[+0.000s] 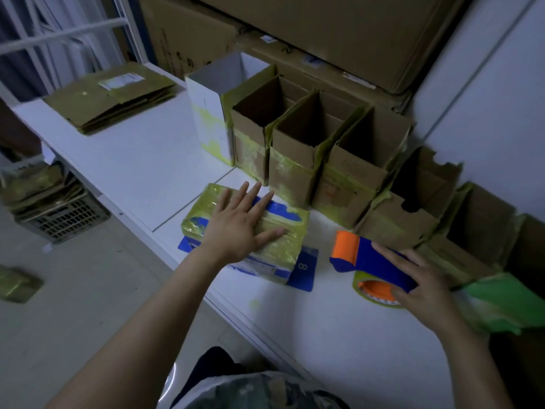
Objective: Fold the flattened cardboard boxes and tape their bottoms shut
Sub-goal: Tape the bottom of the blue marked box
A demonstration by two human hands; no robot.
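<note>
A small blue-and-white box [203, 214] stands upside down on the white table [141, 172], its bottom covered with yellowish tape. My left hand [239, 225] presses flat on that taped bottom, fingers spread and straight. To the right lies a blue and orange tape dispenser [362, 255] with a roll of yellowish tape. My right hand [418, 278] rests on the dispenser's blue body with loosely bent fingers, not clearly curled around it.
A row of several folded open boxes [298, 149] stands along the back, running toward the right wall. A stack of flattened boxes [109, 95] lies at the table's far left. Large cartons [324, 31] are stacked behind. A crate of cardboard [56, 208] sits on the floor.
</note>
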